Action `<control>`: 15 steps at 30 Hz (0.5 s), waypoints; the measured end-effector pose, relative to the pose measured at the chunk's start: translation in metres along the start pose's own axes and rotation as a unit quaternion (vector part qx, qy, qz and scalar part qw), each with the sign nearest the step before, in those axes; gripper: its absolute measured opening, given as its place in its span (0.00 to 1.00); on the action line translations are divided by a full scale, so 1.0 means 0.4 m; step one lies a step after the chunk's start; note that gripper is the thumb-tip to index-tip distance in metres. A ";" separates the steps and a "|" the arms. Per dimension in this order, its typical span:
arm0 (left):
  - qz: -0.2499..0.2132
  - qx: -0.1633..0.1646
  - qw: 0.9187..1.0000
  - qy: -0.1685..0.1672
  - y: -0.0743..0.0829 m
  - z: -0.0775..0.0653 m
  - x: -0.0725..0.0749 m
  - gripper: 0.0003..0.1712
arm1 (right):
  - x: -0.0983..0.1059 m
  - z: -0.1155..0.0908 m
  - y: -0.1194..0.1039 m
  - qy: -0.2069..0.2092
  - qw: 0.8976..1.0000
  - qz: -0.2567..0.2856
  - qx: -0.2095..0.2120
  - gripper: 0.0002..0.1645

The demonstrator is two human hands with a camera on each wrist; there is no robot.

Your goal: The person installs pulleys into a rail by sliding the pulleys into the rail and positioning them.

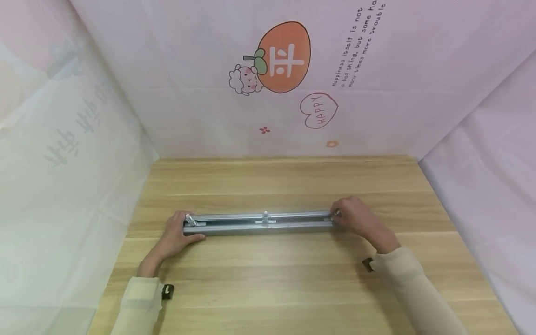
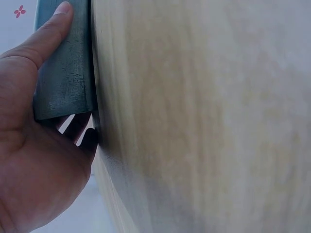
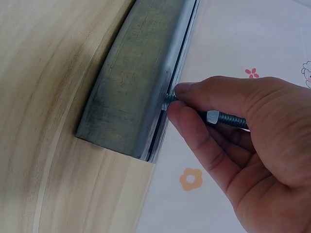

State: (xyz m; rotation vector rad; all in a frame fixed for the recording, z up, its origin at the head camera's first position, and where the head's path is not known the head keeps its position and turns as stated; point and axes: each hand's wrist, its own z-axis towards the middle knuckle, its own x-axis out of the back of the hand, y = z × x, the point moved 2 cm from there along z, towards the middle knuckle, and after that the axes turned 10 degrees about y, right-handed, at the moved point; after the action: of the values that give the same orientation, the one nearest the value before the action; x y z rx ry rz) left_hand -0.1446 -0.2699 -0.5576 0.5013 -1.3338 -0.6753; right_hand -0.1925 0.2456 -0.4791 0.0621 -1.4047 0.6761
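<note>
A long grey metal strut channel (image 1: 234,229) lies across the wooden table, its slotted side up. My left hand (image 1: 176,236) grips its left end, the thumb along the front wall and the other fingers curled beyond the end. At the right end, my right hand (image 1: 356,217) pinches a threaded bolt (image 3: 214,117) between thumb and index finger. A nut shows on that bolt's shaft, and its lower thread meets the channel's slot. Another bolt (image 1: 265,215) stands upright at mid-length on a small plate. The third bolt (image 1: 190,219) leans in the slot beside my left hand.
The wooden tabletop (image 1: 268,284) spreads out in front of and behind the channel. A printed pale cloth (image 1: 188,107) hangs at the back, with more cloth on both sides. Black wrist-mounted pieces (image 1: 168,291) jut from both cuffs.
</note>
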 end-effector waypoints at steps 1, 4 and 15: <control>0.002 0.000 1.000 -0.001 -0.001 0.001 0.000 0.44 | -0.001 0.000 0.001 0.000 1.000 0.002 -0.001 0.05; 0.001 0.000 1.000 -0.002 -0.001 0.002 -0.001 0.43 | -0.005 -0.002 0.005 0.002 1.000 0.003 -0.007 0.05; -0.002 -0.001 1.000 -0.003 -0.004 0.004 -0.004 0.44 | -0.008 -0.020 0.006 0.047 0.999 -0.018 -0.012 0.17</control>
State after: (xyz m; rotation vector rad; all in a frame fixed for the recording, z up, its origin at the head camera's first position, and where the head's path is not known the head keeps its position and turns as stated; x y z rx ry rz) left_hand -0.1467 -0.2699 -0.5598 0.5014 -1.3386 -0.6822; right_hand -0.1865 0.2498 -0.4846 0.0366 -1.3172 0.6240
